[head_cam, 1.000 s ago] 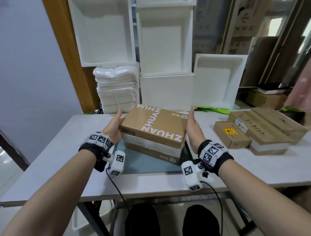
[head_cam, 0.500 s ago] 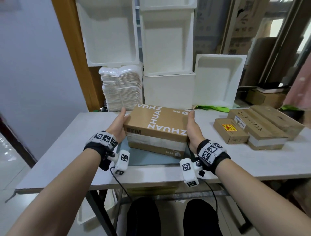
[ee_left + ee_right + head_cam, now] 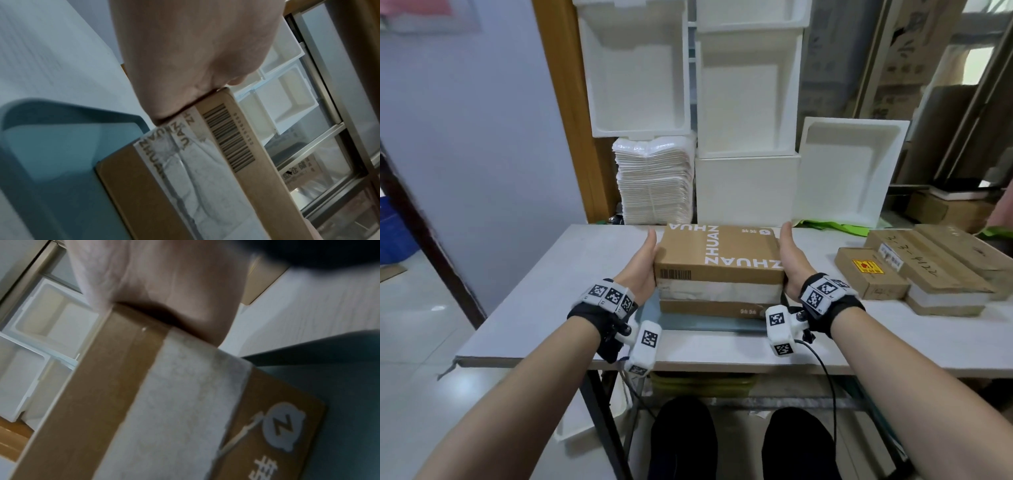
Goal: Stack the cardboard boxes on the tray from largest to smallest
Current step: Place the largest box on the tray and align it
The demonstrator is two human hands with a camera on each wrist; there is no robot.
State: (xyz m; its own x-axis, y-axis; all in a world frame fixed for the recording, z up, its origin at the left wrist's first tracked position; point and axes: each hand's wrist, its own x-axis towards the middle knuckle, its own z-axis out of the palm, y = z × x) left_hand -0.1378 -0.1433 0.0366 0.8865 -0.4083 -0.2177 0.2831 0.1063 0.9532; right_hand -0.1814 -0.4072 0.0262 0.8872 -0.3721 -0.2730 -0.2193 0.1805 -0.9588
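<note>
A large brown cardboard box (image 3: 719,253) printed ZHUAN is pressed between my two flat palms over the blue-grey tray (image 3: 709,324) at the table's front middle. My left hand (image 3: 645,260) lies along its left end and my right hand (image 3: 789,257) along its right end, fingers straight. In the left wrist view the box (image 3: 205,178) stands over the tray (image 3: 51,146), and I cannot tell whether it touches. The right wrist view shows the taped box (image 3: 164,402) under my palm (image 3: 174,280). To the right lie a small labelled box (image 3: 869,274) and two longer boxes (image 3: 935,274).
White foam crates (image 3: 746,192) and a stack of white foam sheets (image 3: 654,185) stand along the table's back edge. A wooden post (image 3: 565,102) rises at the back left. Bare tabletop (image 3: 551,281) shows left of the tray.
The large box has turned from skewed to square with the table and come down closer to the tray, both palms staying on its ends.
</note>
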